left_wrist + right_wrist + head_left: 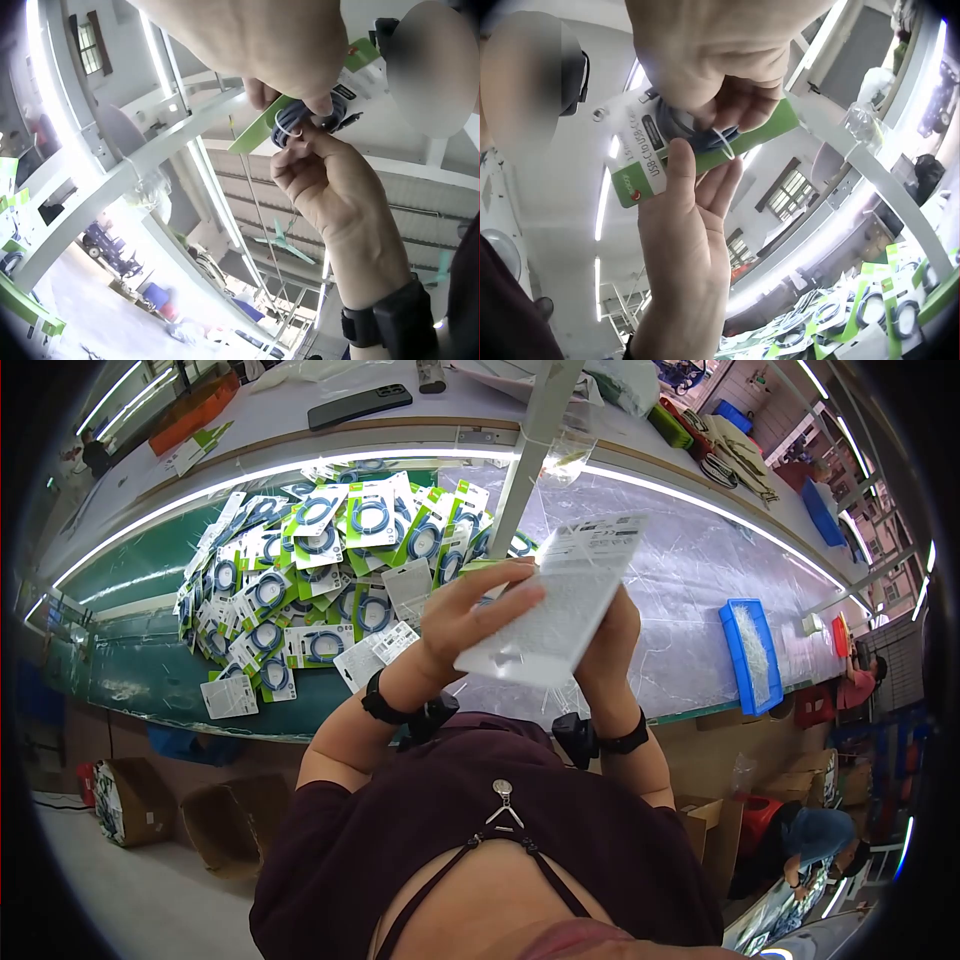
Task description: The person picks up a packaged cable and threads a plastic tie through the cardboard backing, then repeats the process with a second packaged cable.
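Card (pixel 575 605) pinched by left hand (pixel 478 612), cable (pixel 705 141) by right hand (pixel 611 645) — both judged light; card stiff, cable springy; edge grip preferred.

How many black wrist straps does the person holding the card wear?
2: one strap at the wrist of the left hand, another strap at the wrist of the right hand; both hands hold the card.

There are one held card (pixel 552 622), two wristbands (pixel 380 702) (pixel 630 734), one phone (pixel 360 407).
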{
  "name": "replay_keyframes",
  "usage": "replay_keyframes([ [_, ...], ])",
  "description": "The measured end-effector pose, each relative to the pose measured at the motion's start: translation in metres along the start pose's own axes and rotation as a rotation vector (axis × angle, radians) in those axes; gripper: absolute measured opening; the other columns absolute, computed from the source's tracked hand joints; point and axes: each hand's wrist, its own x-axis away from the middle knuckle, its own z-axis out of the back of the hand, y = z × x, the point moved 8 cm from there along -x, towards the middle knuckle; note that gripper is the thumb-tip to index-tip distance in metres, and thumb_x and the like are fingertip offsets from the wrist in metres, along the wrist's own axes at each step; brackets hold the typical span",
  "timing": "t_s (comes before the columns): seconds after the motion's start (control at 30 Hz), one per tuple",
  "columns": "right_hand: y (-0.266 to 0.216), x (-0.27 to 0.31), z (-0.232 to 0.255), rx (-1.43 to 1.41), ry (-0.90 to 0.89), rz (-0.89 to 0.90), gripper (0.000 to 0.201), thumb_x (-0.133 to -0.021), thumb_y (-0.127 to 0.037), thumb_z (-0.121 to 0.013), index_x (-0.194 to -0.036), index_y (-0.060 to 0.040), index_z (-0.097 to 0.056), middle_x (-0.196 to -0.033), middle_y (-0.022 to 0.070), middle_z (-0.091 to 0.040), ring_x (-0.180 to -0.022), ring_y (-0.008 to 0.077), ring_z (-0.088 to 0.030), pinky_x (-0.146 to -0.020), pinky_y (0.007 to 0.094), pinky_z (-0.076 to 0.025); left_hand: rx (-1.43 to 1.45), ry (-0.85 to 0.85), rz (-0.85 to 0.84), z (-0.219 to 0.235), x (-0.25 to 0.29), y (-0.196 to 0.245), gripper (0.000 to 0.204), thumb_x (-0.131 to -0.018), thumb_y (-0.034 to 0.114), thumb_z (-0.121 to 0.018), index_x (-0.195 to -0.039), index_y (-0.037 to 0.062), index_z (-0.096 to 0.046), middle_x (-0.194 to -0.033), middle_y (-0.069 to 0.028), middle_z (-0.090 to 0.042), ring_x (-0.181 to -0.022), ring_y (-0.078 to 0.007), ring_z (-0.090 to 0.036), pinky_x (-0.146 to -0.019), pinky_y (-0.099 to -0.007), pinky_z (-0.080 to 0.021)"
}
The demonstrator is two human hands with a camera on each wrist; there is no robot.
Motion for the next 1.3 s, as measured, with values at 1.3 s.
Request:
replay_keyframes([
  [1.3, 0.013, -0.015, 0.015, 0.086, -0.121, 0.133, 0.027, -0.079, -0.004, -0.067, -0.103, 0.0021, -0.057, -0.099, 0.0099, -0.060, -0.087, 0.0179, -0.060, -0.077, 0.0275, -0.048, 1.190, 0.290, 0.933, -0.029, 0.059, -0.069, 0.029, -0.092, 0.020, -0.056, -0.117, 0.0051, -0.053, -0.109, -0.0104, -0.062, -0.096, -0.0242, -0.064, -0.085, -0.0410, -0.053],
])
